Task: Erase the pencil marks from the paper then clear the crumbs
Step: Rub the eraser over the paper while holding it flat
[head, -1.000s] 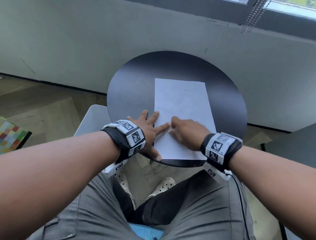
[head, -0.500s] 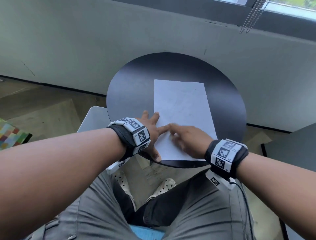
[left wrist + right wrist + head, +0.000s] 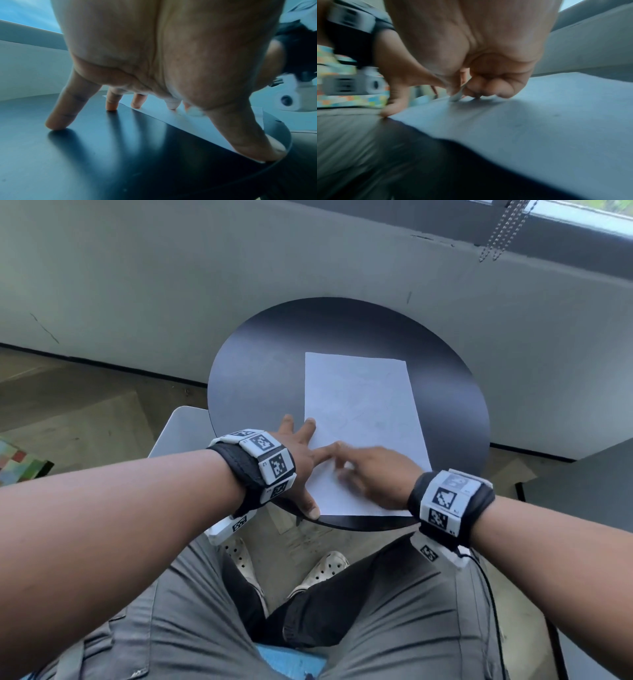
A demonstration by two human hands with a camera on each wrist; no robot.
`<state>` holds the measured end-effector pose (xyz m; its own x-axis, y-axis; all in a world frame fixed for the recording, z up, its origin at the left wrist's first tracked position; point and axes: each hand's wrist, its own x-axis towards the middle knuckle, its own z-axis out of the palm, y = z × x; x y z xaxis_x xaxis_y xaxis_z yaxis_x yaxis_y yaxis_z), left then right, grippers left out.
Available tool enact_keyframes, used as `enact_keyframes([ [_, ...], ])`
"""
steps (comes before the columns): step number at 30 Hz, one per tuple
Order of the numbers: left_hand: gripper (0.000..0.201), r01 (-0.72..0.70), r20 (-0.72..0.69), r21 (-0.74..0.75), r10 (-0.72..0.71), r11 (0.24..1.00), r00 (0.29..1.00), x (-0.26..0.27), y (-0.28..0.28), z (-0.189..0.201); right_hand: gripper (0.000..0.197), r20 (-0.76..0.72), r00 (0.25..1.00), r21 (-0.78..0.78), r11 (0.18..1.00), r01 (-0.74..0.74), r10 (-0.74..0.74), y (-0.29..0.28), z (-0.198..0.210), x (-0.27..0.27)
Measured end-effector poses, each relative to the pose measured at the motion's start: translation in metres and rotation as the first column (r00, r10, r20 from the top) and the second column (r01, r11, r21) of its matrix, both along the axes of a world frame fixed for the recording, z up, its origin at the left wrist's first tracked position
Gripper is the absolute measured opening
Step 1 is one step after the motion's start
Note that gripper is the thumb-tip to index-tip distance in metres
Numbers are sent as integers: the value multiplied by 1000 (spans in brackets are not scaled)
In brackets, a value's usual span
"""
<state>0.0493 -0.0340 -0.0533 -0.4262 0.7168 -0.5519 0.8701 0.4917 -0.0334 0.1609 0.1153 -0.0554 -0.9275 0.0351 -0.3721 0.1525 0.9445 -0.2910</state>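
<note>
A white paper (image 3: 363,402) with faint pencil marks (image 3: 356,419) lies on the round black table (image 3: 260,364). My left hand (image 3: 308,470) is spread flat, its fingertips (image 3: 135,105) and thumb pressing down the sheet's left edge (image 3: 171,121). My right hand (image 3: 352,470) is motion-blurred over the near-left part of the sheet, next to the left index finger. In the right wrist view its curled fingers (image 3: 488,88) and thumb pinch a small pale eraser (image 3: 457,96) whose tip touches the paper (image 3: 539,115). I cannot make out any crumbs.
The table stands against a grey wall (image 3: 171,285) under a window with a hanging bead chain (image 3: 500,231). A white chair seat (image 3: 178,433) shows left of the table. My knees and shoes (image 3: 322,573) are below the table's near edge (image 3: 359,523).
My right hand has shifted back and forth over the near-left part of the paper and is now blurred. My left hand has kept its place on the paper's edge.
</note>
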Motion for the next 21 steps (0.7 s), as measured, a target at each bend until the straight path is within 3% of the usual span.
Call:
enact_keyframes([
  [2, 125, 4, -10, 0, -4, 1000, 1000, 1, 0, -1, 18, -16, 972, 63, 970, 234, -234, 14, 0, -13],
  [3, 126, 4, -12, 0, -4, 1000, 1000, 1, 1, -1, 19, -22, 960, 88, 956, 279, -278, 16, 0, -14],
  [5, 127, -2, -4, 5, 3, 1000, 1000, 1, 1, -2, 21, -28, 979, 113, 972, 206, -204, 2, -4, -8],
  [8, 125, 0, 6, 13, 0, 1000, 1000, 0, 0, -2, 29, 4, 1000, 68, 997, -24, 24, -29, -5, 14],
  [10, 126, -1, 6, 10, 0, 1000, 1000, 0, -1, -2, 26, 32, 997, 77, 994, -78, 76, -24, -3, 13],
  [15, 127, -11, 10, 10, 11, 1000, 1000, -3, -1, -8, 20, 24, 950, 135, 943, 305, -311, 20, 2, -12],
  [19, 115, -50, -21, 191, 55, 980, 998, -15, -4, -11, 17, 15, 927, 107, 923, 370, -374, 18, -1, -11],
  [21, 119, -78, -35, 226, 88, 971, 995, -19, -5, -14, 19, 17, 924, 108, 919, 379, -383, 16, 1, -11],
])
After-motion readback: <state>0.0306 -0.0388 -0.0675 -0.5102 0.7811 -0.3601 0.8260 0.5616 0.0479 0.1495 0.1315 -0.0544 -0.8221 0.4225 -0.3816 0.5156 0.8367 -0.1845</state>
